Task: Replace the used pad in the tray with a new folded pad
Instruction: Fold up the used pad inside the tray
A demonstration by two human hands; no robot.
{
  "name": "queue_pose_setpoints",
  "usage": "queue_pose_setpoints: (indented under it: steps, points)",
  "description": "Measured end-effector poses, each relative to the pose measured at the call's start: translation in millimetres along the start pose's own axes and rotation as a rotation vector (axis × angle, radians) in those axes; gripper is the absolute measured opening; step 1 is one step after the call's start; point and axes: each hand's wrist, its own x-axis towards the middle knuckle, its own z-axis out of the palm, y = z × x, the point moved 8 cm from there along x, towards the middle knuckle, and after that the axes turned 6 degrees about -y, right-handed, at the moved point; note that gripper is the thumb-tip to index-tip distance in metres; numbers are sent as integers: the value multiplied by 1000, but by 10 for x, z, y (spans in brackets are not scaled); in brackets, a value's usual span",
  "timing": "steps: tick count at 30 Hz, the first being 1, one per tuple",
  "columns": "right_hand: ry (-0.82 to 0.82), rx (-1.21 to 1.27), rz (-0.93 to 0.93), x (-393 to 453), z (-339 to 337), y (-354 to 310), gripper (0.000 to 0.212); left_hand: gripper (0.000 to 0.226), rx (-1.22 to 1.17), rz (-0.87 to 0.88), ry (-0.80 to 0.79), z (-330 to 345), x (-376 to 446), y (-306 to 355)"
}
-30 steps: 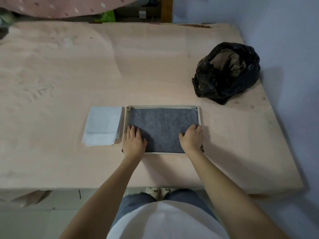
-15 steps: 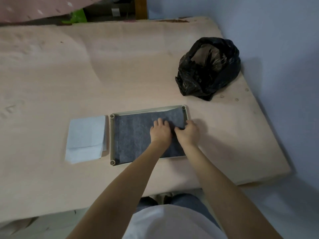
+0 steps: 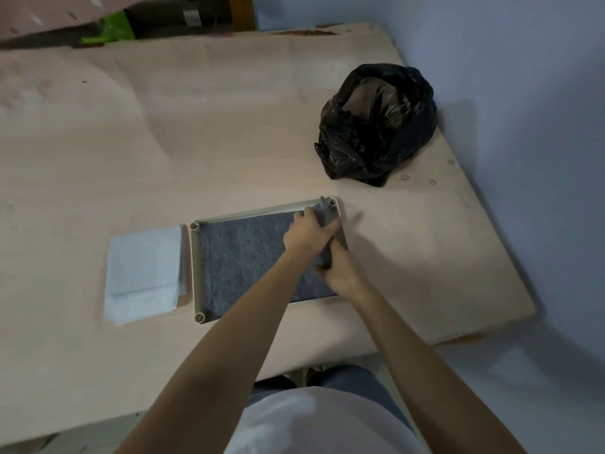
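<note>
Peeling used pad (image 3: 248,253) up at tray's (image 3: 196,267) right end, both hands moved there from flat pressing, left (image 3: 306,235) and right (image 3: 337,268) fingers pinching the raised edge; new pad (image 3: 144,270) waiting left.

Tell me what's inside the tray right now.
The tray holds the dark grey used pad. The left hand and right hand grip its lifted right edge. Whatever lies beneath the pad is covered.

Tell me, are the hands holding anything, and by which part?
Both the left hand and right hand grip the grey pad by its right edge, lifted at the tray's right side.
</note>
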Motion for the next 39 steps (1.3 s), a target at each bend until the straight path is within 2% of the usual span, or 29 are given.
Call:
queue_pose_setpoints:
  steps: [2,5,10,14,19,22,30,33,36,39]
  points:
    - [7,-52,-5,-41,62,-53,48,42,47,-17,-3,-24,40,-7]
    - [86,-172,5,-129,93,-149,40,13,-93,4,28,-114,60,-116]
    - [138,-318,-164,-282,326,-396,50,33,-214,62,110,-355,-57,-423]
    - [59,-357,-288,-314,610,-512,59,13,-319,24,150,-476,-140,-729]
    - [11,-439,-417,-349,819,-596,68,24,-364,-53,206,-537,-216,-1035]
    - [-33,-440,-441,-361,921,-588,72,35,-325,-81,233,-549,-206,-1129]
    - [-9,-436,-499,-410,888,-563,51,45,-181,-103,273,-521,-150,-1185]
    - [2,-393,-478,-388,801,-508,51,45,-134,-93,317,-520,-182,-1179]
    - [108,-365,-391,-242,582,-500,52,48,-122,-56,342,-487,-230,-1160]
    - [105,-475,-400,-35,482,-591,56,52,-121,-15,364,-438,-267,-1120]
